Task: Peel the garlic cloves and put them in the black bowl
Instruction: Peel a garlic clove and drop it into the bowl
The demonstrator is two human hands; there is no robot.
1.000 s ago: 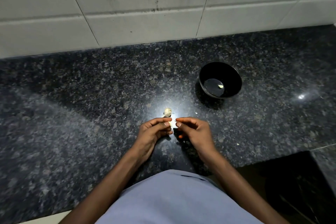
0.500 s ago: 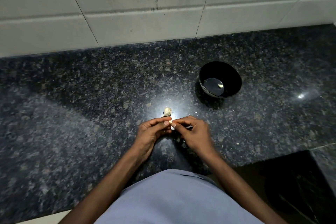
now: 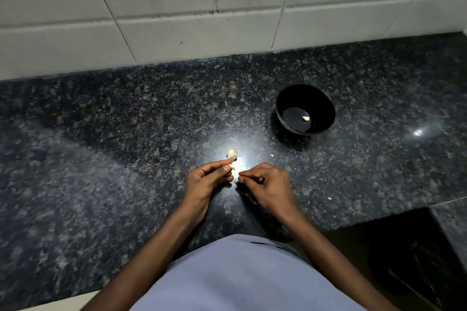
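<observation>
Left hand (image 3: 206, 179) pinches a garlic clove (image 3: 231, 166) between thumb and fingertips, held low over the granite counter (image 3: 101, 134) — likely so skin scraps drop onto the stone, not into the bowl. Only a pale tip of the clove shows past the fingers; how much skin remains on it cannot be told. Right hand (image 3: 267, 184) sits just beside, a small gap apart from the clove, fingers curled with thumb and index pressed together. Probably pinching a peeled-off bit of skin, but nothing is visible in it, so what it holds cannot be told.

Another pale piece of garlic (image 3: 232, 153) lies on the counter just beyond the left fingertips, in the bright glare spot — reads as either an unpeeled clove or a skin remnant, unclear. Black bowl (image 3: 326, 106) stands well apart to the upper right, within the right hand's reach, with one peeled clove (image 3: 306, 118) on its bottom. A few tiny flecks are scattered on the counter. Judgement: mid-peel, early in the task.
</observation>
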